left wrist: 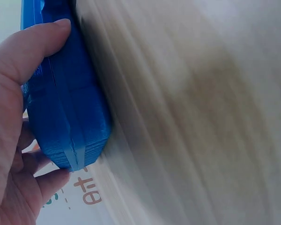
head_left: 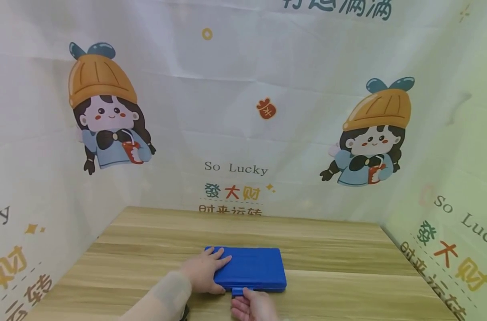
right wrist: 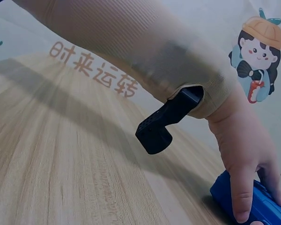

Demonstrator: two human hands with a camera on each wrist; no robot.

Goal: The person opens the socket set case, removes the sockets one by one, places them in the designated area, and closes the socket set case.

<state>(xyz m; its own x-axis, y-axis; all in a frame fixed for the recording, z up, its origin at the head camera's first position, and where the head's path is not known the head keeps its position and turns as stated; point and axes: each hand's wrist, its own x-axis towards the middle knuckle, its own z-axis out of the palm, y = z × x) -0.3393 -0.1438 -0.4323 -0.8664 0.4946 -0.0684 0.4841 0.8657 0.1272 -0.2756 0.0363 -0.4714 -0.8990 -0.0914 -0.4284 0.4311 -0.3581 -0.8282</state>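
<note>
A flat blue plastic case (head_left: 256,266) lies closed on the wooden table. My left hand (head_left: 202,273) holds its left end, fingers spread over the lid and thumb at the front edge. Seen from the left wrist, that thumb (left wrist: 56,37) presses the case's side (left wrist: 77,89) while the other fingers reach round to the far side. At the front middle, my right hand (head_left: 257,306) pinches a blue tab (head_left: 238,291), thumb on top and fingers curled below. The right wrist view shows the left hand (right wrist: 246,145) over the case (right wrist: 267,206); the right hand is almost wholly out of it.
The wooden table (head_left: 155,232) runs back to a printed cloth backdrop (head_left: 179,111), which also hangs along both sides. A black wrist camera (right wrist: 161,124) sits under the left sleeve (right wrist: 178,65).
</note>
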